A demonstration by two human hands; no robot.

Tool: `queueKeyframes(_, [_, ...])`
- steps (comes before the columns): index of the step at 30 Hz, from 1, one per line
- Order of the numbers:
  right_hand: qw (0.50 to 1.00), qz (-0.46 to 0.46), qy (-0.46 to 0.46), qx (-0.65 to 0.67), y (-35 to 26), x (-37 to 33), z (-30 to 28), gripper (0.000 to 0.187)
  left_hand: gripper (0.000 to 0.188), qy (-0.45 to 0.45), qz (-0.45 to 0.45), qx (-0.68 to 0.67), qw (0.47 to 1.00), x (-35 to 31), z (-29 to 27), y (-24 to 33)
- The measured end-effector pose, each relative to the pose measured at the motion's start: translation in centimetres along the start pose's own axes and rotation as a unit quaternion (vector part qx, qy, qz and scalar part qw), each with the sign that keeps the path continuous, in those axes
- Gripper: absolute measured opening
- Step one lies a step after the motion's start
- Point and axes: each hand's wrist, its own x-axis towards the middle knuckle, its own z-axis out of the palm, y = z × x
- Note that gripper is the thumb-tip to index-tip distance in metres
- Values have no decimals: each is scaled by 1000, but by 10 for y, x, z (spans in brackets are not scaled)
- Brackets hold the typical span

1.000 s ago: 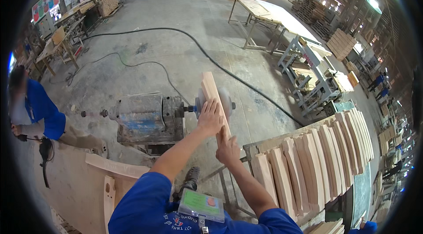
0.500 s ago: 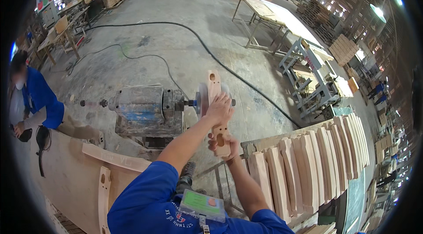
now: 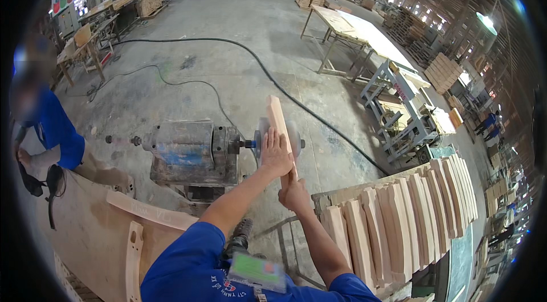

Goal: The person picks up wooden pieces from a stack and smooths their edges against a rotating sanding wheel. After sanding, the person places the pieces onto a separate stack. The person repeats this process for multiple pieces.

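Observation:
A long pale wooden bar lies tilted against a spinning sanding wheel, its narrow edge facing up. My left hand rests flat on the bar, fingers stretched along it. Lower down, my right hand is closed around the bar's near end, its fingertips partly hidden. The wheel is blurred and sits on the shaft of a worn grey and blue motor to the left. Where bar and wheel meet is covered by the bar and my left hand.
At right, a row of shaped wooden bars stands on a bench. At left is a board table with loose wooden pieces and a co-worker in blue. A black cable crosses the floor.
The bar has been turned from its broad, holed face onto its narrow edge. My left hand has slid lower with fingers flattened, and my right hand has shifted its grip on the near end.

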Motion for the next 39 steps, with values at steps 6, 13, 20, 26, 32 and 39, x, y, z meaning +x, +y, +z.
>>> queueKeyframes(6, [990,130,-13,-54,17,-128,23,83,69,-38,-10,-115,993,-138,21,49])
queueKeyframes(13, [891,202,-101,394,29,-187,-11,99,50,37,-181,-625,758,-124,19,76])
queueKeyframes(20, [612,161,-288,719,89,-120,-11,89,63,46,-227,-669,706,-90,22,69])
queueKeyframes(26, [794,153,-167,563,75,-125,12,89,78,39,-135,-361,922,-93,11,60])
queueKeyframes(32, [950,172,-120,231,51,-113,20,107,55,58,85,-244,964,-78,22,29])
queueKeyframes(39, [885,135,-91,436,34,-100,14,107,51,21,77,-265,961,-68,28,22])
